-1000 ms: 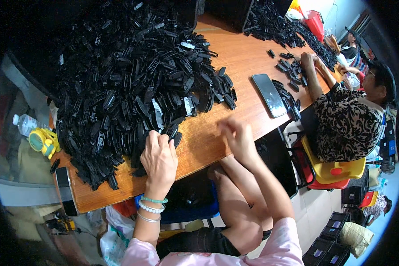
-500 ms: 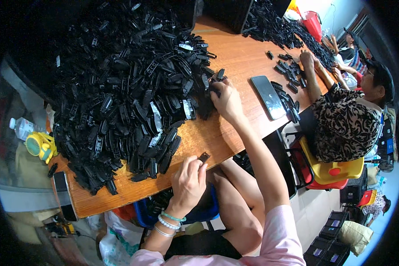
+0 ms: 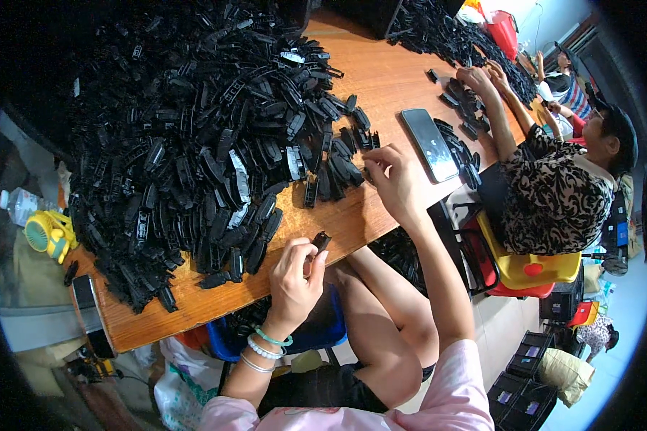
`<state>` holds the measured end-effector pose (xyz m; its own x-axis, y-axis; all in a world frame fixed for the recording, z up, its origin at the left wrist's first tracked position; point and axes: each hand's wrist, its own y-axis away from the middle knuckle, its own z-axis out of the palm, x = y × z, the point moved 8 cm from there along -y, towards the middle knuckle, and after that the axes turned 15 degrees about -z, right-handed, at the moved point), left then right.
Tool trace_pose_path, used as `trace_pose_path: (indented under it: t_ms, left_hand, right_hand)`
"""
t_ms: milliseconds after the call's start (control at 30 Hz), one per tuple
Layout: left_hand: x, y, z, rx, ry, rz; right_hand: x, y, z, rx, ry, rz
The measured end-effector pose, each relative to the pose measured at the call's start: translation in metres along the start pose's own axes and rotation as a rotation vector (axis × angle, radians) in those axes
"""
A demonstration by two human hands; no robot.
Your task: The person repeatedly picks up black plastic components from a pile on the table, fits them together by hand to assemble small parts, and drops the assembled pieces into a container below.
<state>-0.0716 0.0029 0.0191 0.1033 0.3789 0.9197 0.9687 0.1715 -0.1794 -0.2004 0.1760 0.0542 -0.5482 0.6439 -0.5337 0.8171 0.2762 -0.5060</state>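
Observation:
My left hand (image 3: 295, 279), with bracelets on its wrist, is just over the table's front edge, pinching a small black plastic clip-like part (image 3: 322, 241) between thumb and fingers. Farther right, my right hand (image 3: 397, 185) is closed in a pinch beside the pile's right edge. A small dark piece (image 3: 368, 173) shows at its fingertips, mostly hidden by them. The large heap of black plastic parts (image 3: 194, 144) covers the left side of the wooden table (image 3: 366, 61). Several loose parts (image 3: 338, 176) lie between the heap and my right hand.
A phone (image 3: 430, 146) lies right of my right hand; another phone (image 3: 92, 309) is at the left table corner near a yellow fan (image 3: 50, 235) and a bottle (image 3: 20, 206). A co-worker (image 3: 561, 190) sits at right, hands over more parts. A blue bin (image 3: 223, 339) is under the table.
My right hand has drawn back from the heap's edge toward me and to the right, leaving the parts there more spread out. My left hand keeps hold of its part, which has tilted.

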Motion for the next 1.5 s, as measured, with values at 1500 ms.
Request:
trace_pose_path:
  t_ms: [1500]
  left_hand:
    - [-0.021,-0.003,-0.017,-0.119,0.259,-0.241]
  right_hand:
    - [-0.081,0.079,0.033,-0.191,-0.798,0.258]
